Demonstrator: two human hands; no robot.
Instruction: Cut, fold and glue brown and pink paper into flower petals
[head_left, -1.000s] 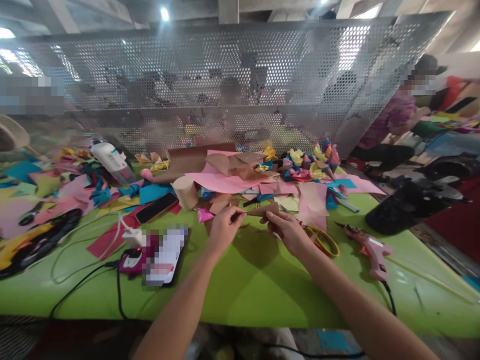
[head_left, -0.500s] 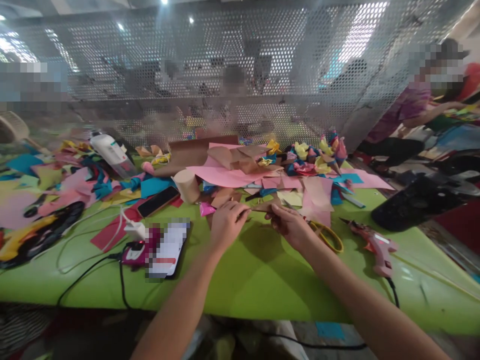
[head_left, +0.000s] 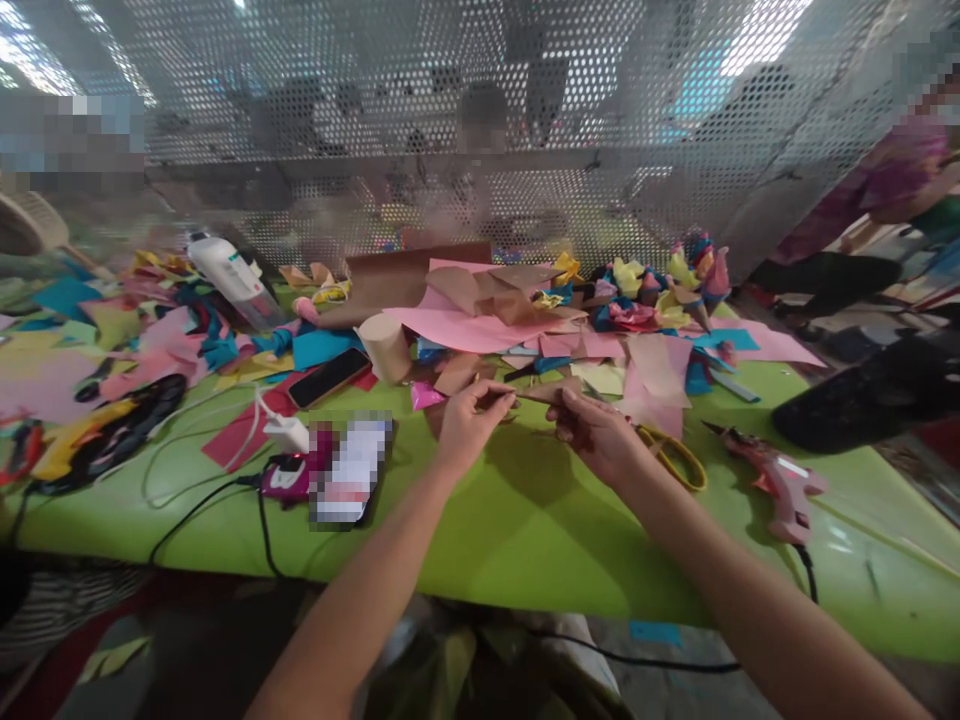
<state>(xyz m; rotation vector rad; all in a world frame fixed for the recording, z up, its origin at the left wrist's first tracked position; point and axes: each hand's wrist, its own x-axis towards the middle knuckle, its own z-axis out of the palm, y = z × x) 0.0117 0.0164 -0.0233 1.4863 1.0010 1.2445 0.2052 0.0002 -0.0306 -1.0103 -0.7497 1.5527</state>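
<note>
Between my two hands is a small brown paper cone point(head_left: 538, 394), its narrow end pointing left. My right hand point(head_left: 592, 425) is closed round the wide end. At the narrow tip, the fingertips of my left hand point(head_left: 474, 418) pinch together on the paper. Just right of my right hand lie yellow-handled scissors point(head_left: 679, 460), partly hidden by it. A pink glue gun point(head_left: 780, 490) rests farther right on the green table point(head_left: 540, 550). Behind my left hand are a brown paper scrap point(head_left: 459, 373) and a bright pink piece point(head_left: 425, 396).
Paper sheets point(head_left: 472, 320) and small paper flowers point(head_left: 637, 285) pile up along the back. At left are a phone point(head_left: 330, 378), a lit-screen phone point(head_left: 352, 470), a power strip point(head_left: 287, 478) with cables, and a white bottle point(head_left: 232, 278). A black bottle point(head_left: 862, 390) lies right.
The view has tilted down and shifted slightly left. My left fingers have shifted their grip at the cone's tip; my right hand keeps hold of the wide end.
</note>
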